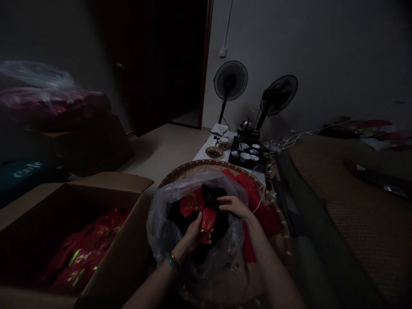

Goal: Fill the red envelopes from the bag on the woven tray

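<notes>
Red rectangular printed packet, gripped by the left hand over a clear plastic bag.
From here I can't tell if the right hand grips anything; round woven tray beneath, then white-topped low table, two black standing fans, grey wall.

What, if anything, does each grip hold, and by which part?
The left grip holds a red packet by its side edges. Whether the right grip holds anything cannot be told.

likely a home, dim room: pedestal fans by pale wall, small cups, kettle, woven mat, dark door open.
</notes>
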Demonstrator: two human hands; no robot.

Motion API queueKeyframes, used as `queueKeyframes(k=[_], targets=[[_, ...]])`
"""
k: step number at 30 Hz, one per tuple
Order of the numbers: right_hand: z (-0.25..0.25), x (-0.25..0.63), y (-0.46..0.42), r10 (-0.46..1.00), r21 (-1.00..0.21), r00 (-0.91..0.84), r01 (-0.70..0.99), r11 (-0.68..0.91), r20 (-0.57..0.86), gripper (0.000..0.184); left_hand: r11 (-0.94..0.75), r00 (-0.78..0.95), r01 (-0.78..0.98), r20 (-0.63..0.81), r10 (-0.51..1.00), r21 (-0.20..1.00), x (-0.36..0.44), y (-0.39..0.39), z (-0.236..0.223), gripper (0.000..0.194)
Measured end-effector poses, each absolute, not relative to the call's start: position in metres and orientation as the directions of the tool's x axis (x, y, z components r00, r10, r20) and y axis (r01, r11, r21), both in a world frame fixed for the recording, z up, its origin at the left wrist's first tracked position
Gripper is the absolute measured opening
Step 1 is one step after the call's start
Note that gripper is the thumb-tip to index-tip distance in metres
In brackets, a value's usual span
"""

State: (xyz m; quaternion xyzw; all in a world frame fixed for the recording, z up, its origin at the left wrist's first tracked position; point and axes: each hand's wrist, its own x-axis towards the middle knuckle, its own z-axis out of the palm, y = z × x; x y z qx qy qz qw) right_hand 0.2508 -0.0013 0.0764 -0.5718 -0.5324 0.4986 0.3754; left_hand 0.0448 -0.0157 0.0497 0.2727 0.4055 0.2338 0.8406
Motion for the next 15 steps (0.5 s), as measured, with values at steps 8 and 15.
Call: queueKeyframes(k=[8, 15], targets=[[0.040, 0.254, -0.003, 0.963, -0.784, 0.269, 0.596, -0.171, -0.006, 0.049, 0.698, 0.575, -0.269, -0.471, 0.669, 0.664, 0.038, -0.016, 0.051, 0.061], [0.050, 0.197, -0.019, 0.978, -0.929, 0.203, 0.369, -0.026, 0.054, 0.028, 0.620, 0.525, -0.228, -0.442, 0.728, 0.751, 0.040, -0.019, 0.040, 0.062]])
